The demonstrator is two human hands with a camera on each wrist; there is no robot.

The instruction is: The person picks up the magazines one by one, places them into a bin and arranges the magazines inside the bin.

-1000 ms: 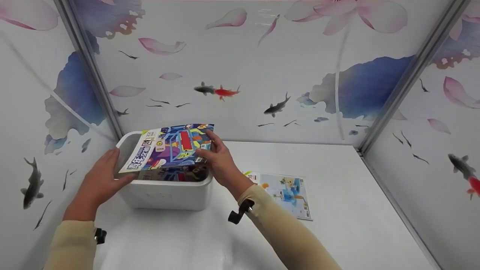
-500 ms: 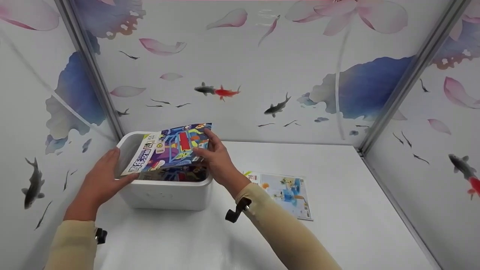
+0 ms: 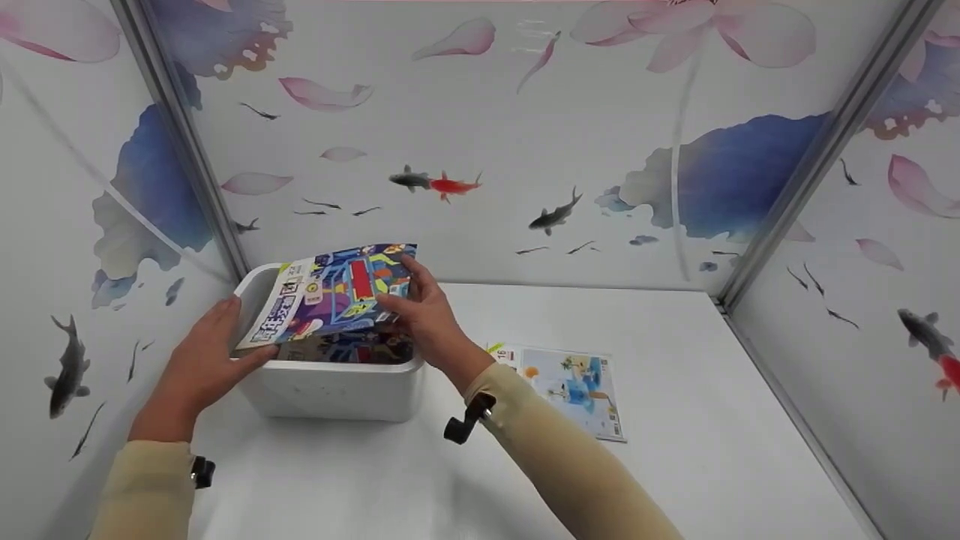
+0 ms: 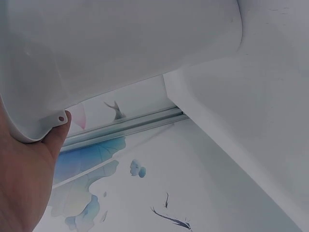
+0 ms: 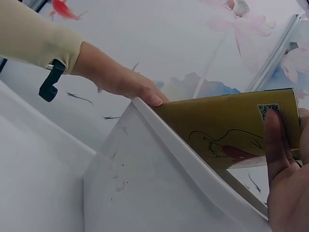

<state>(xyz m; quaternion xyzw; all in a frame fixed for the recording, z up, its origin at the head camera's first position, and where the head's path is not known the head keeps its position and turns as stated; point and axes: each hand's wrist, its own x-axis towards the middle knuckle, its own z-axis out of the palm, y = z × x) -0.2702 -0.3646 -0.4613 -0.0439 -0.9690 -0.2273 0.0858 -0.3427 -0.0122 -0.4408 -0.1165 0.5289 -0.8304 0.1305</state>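
My right hand (image 3: 435, 319) pinches the right edge of a colourful magazine (image 3: 337, 289), thumb on the cover and fingers beneath. The magazine is tilted over the opening of a white plastic box (image 3: 330, 390), its right side raised. In the right wrist view its yellow back cover (image 5: 212, 123) shows, with a finger across the QR code. My left hand (image 3: 199, 360) grips the box's left front corner, with the thumb by the magazine's lower left corner. The left wrist view shows part of this hand (image 4: 29, 179) at the rim, beside a small holed tab. Inside the box lies another similar magazine (image 3: 360, 349).
A light-blue magazine (image 3: 577, 390) lies flat on the white table (image 3: 697, 420), right of the box and partly behind the right forearm. White panels printed with fish and petals enclose the table at the back and sides, joined by metal corner posts (image 3: 810, 142).
My right hand has moved a little to the left, shifting the raised magazine left over the box. The left hand and the box have stayed in place.
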